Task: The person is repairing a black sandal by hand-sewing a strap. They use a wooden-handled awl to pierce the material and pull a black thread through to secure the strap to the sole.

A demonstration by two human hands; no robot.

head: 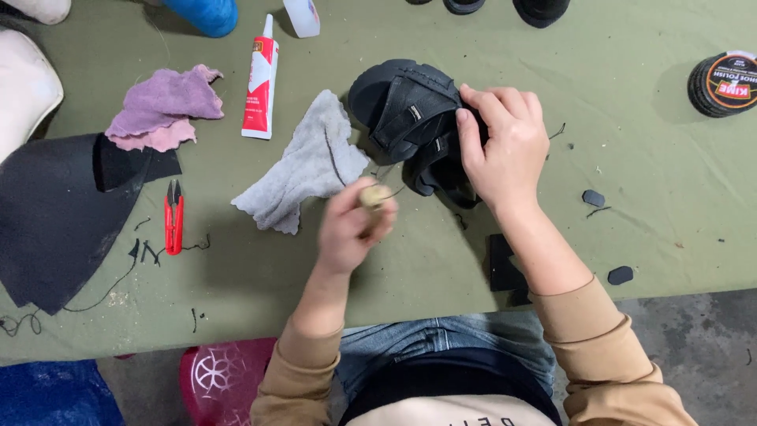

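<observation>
— Two hands on one job, as far as I can see. The right hand point(505, 146) presses a black sandal point(414, 118) down on the green tabletop point(646, 205), its fingers point(471, 136) curled over the straps and closed on them.

— And the left hand point(355, 225)?

— Blurred, just short of the sandal. Its fingers are pressed together round a small pale wooden handle point(374, 195), with a dark thread point(335, 158) running off over the grey cloth point(303, 177) just beyond those fingers.

— So stitching?

— That's my judgement: a stitch being worked through the strap or sole. I'd say the following pull wants the sandal held firm and the thread kept clear of the cloth.

— Anything else within reach?

— Further out past the left fingers lie a glue tube point(260, 83), a purple rag point(162, 106) and red thread snips point(173, 214). Well off beyond the right fingers sits a round black tin point(721, 85).
</observation>
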